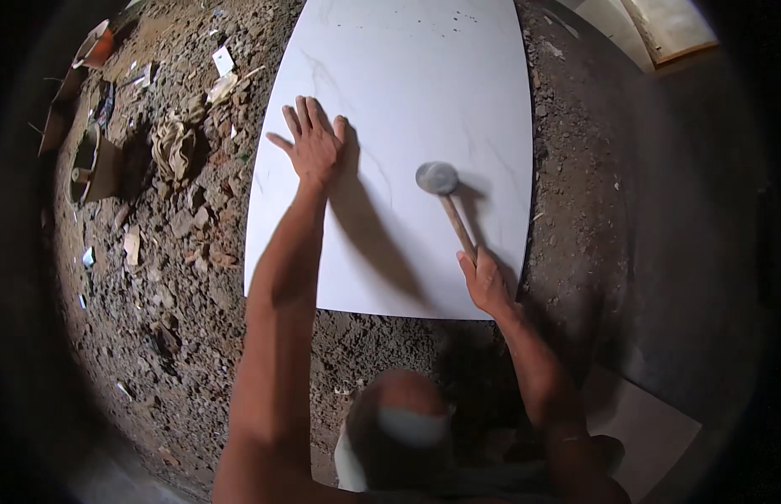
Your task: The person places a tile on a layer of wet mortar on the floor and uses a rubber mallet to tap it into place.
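A large white tile (407,92) with faint grey veins lies on rough, grainy mortar. My left hand (313,149) rests flat on its left part, fingers spread, holding nothing. In my right hand (488,283), near the tile's lower right edge, is the wooden handle of a rubber mallet (437,178). The mallet's grey head is over the tile's right half, with its shadow just beside it; whether it touches the surface I cannot tell.
Rubble and loose soil (172,277) spread along the left. A bucket (96,168), a crumpled cloth (173,149) and an orange container (94,46) are there. Another pale tile (642,428) lies at the lower right. A wooden-edged board (672,34) shows at the upper right.
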{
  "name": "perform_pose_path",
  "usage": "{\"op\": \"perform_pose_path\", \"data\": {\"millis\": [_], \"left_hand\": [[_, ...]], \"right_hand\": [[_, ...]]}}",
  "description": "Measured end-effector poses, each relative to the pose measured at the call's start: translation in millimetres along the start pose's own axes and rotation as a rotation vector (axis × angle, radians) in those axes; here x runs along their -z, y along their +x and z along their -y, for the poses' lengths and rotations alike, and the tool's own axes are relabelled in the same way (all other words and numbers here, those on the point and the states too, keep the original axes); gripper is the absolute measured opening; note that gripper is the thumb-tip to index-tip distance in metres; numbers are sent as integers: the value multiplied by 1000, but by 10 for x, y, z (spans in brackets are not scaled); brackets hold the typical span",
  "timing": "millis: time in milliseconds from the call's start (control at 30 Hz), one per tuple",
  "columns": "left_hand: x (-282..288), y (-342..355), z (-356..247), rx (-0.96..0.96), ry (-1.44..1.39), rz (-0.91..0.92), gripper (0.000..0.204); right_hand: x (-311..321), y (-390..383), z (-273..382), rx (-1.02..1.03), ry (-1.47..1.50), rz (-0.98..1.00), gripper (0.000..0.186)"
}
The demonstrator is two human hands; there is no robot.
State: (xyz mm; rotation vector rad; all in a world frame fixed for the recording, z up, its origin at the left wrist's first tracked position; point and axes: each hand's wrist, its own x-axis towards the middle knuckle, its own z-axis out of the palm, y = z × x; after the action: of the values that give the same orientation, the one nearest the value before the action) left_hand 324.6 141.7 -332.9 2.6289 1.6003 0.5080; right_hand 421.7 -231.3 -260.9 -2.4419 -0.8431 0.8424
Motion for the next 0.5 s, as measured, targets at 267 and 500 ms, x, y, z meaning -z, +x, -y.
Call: {"op": "perform_pose_path", "data": {"millis": [267, 500], "left_hand": [[310, -2, -84, 67, -37, 167, 72], [311, -9, -57, 93, 2, 219, 71]], "right_hand": [[96, -47, 23, -62, -75, 39, 46], [698, 320, 934, -1, 59, 43, 44]]}}
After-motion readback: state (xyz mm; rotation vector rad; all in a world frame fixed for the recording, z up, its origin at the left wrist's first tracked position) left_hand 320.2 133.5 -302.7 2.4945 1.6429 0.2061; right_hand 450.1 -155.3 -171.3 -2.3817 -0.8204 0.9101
